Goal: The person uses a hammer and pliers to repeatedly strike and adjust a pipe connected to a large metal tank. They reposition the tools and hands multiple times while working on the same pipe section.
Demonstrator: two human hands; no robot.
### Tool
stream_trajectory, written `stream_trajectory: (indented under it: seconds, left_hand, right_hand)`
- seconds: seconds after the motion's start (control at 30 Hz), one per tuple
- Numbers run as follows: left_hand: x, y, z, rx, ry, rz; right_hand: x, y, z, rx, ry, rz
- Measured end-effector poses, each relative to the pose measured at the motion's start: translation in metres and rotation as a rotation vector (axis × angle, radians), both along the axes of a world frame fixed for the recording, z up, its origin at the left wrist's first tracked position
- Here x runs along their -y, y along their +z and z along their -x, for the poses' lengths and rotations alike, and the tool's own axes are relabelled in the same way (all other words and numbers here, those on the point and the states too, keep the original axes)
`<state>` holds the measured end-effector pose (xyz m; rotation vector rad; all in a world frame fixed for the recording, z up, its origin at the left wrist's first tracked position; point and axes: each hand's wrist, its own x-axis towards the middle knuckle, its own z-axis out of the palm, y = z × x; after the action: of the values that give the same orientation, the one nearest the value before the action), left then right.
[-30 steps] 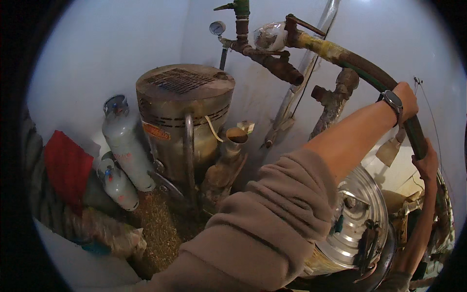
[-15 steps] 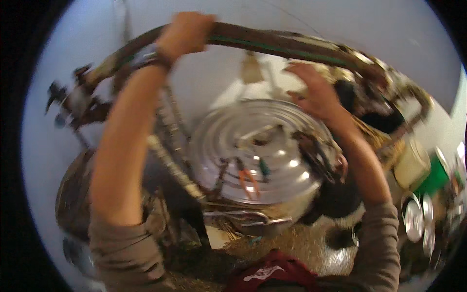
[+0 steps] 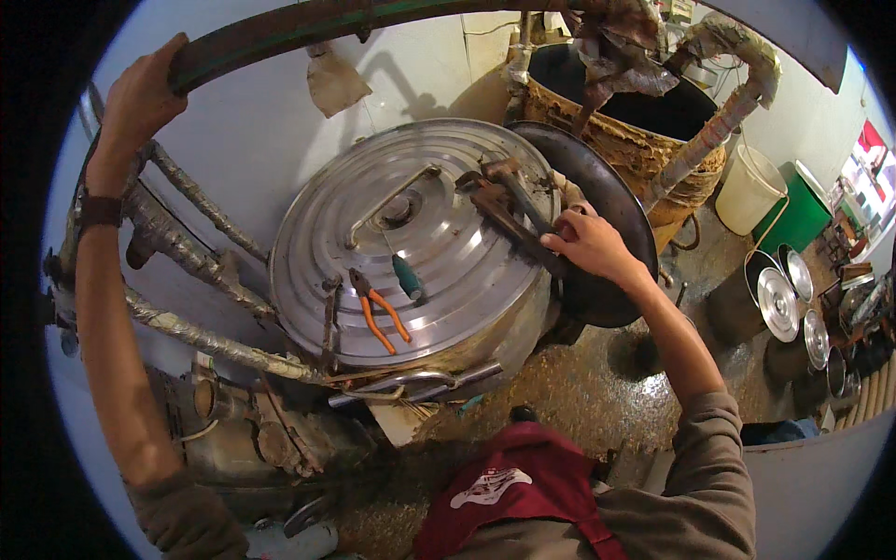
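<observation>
My left hand (image 3: 140,98) is raised at the upper left, its fingers wrapped round a dark pipe (image 3: 280,35) with a green stripe. Over the right rim of a large ringed metal lid (image 3: 457,245), my right hand (image 3: 597,245) closes at the handle end of a hammer (image 3: 532,198). A rusty pipe wrench (image 3: 509,222) lies alongside, close to my thumb; the fingers' far side is hidden. Orange-handled pliers (image 3: 378,313), a green-handled tool (image 3: 407,277) and a dark, narrow metal tool (image 3: 331,322) rest on the lid's near left part.
Foil-wrapped pipes (image 3: 201,257) run at the left. A dark round pan (image 3: 611,303) stands beside the lid, before a crusted yellow-brown vat (image 3: 686,154). Buckets, including a green one (image 3: 793,215), and metal lids (image 3: 777,303) line the right. The floor (image 3: 588,392) looks wet.
My right hand has come down from beside the overhead pipe to the tools on the lid. My left hand sits further left along the pipe; the view has shifted and sharpened.
</observation>
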<state>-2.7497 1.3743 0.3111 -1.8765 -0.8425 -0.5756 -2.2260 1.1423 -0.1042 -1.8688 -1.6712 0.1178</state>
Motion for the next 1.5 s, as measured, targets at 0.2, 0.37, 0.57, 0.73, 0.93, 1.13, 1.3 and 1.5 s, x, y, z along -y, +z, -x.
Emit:
stream_trajectory:
  seconds: [0.2,0.37,0.57,0.73,0.93,1.13,1.3,1.5]
  left_hand:
    - [-0.003,0.003,0.006,-0.008,0.064,0.049]
    - [0.008,-0.002,0.009,-0.051,-0.056,0.011]
    - [0.033,-0.007,-0.013,0.012,0.040,0.082]
    - [0.049,-0.009,-0.030,0.027,0.070,0.097]
    - [0.055,-0.009,-0.038,0.042,0.045,0.084]
    - [0.056,-0.012,-0.036,0.035,0.003,0.051]
    - [0.051,-0.010,-0.035,0.044,0.037,0.041]
    - [0.044,-0.010,-0.030,0.041,0.027,0.029]
  right_hand:
    - [-0.042,0.013,0.002,0.184,0.007,0.125]
    - [-0.066,0.014,0.004,0.212,0.098,0.081]
    - [-0.072,0.025,0.011,0.301,0.156,-0.072]
    - [-0.076,0.035,0.020,0.442,0.291,0.028]
    - [-0.074,0.034,0.036,0.584,0.326,0.198]
    - [-0.095,0.041,0.021,0.216,0.278,0.353]
    - [-0.097,0.041,0.001,-0.991,0.355,0.700]
    - [-0.065,0.049,0.014,-1.058,0.354,0.439]
